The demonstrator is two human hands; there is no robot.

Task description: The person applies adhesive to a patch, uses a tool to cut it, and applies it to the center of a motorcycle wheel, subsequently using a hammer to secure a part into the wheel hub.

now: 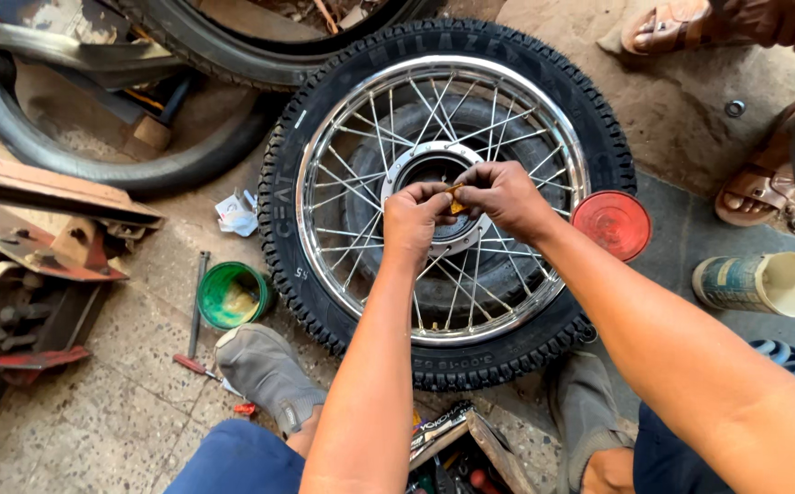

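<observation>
A spoked motorcycle wheel [324,137] with a black tyre and chrome rim lies flat on the floor in front of me. Over its round metal hub [416,165], both my hands meet. My left hand [416,218] and my right hand [504,194] pinch a small yellow-orange piece [456,198] between their fingertips. What the piece is, I cannot tell. My grey shoes [265,370] rest at the tyre's near edge.
A green tin [230,295] and a red round lid [612,224] lie beside the tyre. An open can [763,284] lies on its side at right. Hand tools [196,306], loose tyres [96,151], metal scrap [32,247] at left. Another person's sandalled feet [754,192] stand at upper right.
</observation>
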